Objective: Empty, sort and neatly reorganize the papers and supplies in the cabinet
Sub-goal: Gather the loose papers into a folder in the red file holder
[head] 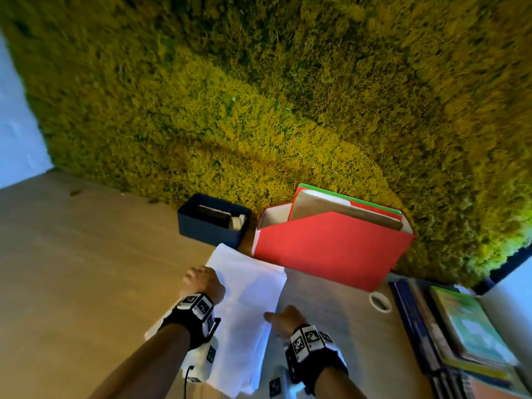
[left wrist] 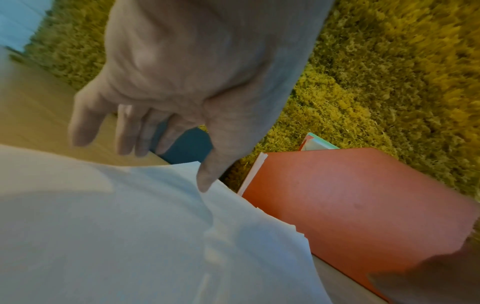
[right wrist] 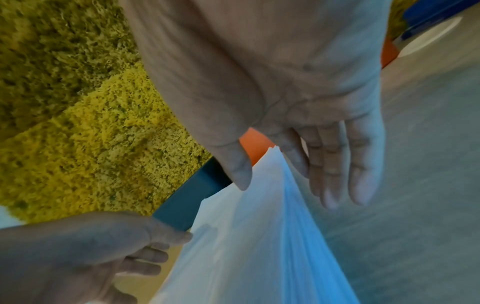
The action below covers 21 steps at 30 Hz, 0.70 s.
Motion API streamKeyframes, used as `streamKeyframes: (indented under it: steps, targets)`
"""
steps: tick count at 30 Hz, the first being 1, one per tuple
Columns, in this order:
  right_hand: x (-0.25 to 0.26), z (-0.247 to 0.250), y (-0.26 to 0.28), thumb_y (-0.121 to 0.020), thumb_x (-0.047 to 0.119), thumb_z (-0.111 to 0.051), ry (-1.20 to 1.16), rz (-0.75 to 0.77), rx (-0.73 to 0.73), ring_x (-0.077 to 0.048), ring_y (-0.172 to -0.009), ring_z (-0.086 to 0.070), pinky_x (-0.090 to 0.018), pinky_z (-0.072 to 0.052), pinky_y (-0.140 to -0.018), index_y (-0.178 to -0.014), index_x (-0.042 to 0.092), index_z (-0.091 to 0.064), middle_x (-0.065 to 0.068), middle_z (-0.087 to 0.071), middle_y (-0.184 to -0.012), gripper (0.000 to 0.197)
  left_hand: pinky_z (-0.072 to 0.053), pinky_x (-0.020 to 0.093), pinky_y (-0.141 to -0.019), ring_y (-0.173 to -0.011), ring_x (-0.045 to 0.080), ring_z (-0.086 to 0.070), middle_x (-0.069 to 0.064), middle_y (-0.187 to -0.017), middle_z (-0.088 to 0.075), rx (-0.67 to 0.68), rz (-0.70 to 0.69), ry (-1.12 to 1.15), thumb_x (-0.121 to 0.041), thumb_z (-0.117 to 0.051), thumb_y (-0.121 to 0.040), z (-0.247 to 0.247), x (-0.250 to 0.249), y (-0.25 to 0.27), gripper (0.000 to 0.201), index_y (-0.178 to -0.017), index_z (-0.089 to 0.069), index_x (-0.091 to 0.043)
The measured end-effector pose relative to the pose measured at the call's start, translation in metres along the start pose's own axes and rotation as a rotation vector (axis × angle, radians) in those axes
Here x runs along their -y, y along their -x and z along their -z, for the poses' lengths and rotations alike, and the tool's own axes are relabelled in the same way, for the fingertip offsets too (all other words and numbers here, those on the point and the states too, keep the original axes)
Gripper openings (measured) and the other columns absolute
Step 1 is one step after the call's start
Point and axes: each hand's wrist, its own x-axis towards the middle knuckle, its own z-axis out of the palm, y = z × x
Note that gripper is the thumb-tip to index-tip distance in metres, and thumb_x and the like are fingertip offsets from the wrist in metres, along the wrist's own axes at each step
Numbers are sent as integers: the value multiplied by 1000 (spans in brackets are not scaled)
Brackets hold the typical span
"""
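Note:
A stack of white papers lies on the wooden top, its sheets slightly fanned at the far corner. My left hand is at the stack's left edge. In the left wrist view its thumb touches the paper while the fingers hang loosely past the edge. My right hand is at the stack's right edge. Its fingers are straight beside the sheets and the thumb reaches over the top. Neither hand grips anything.
A red file holder with folders stands just behind the papers against a moss wall. A dark blue box with supplies sits to its left. A tape roll and a pile of books lie to the right.

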Motion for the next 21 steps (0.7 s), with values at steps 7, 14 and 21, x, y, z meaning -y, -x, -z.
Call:
streamKeyframes:
  steps: [7,14,21]
  targets:
    - [1,-29,-15,-80,49,-63,-138,-11,58,-21,-88,-46,-29,-42,-81,-94,15,-48,-5,-47,-90,40,-42,37,-105,-130,35,-47,17,-142,-48,101,5,95,-41,-62,-87,-1,30,0,64,-138,-48,-5]
    - [1,-31,-27,-72,40,-76,-385,-69,64,-27,-102,-61,-29,-50,-77,-119,6,-61,-10,-65,-114,60,-36,37,-107,-132,38,-41,20,-143,-41,113,-5,159,-48,-62,-88,4,45,-1,69,-140,-43,-7]
    - [-3,-39,-52,-35,38,-85,-639,-27,-66,-28,-68,-64,-33,-51,-62,-103,-3,-61,-16,-67,-81,83,-43,37,-104,-128,35,-46,17,-139,-49,105,51,332,-40,-66,-83,8,46,-8,65,-135,-47,-6]
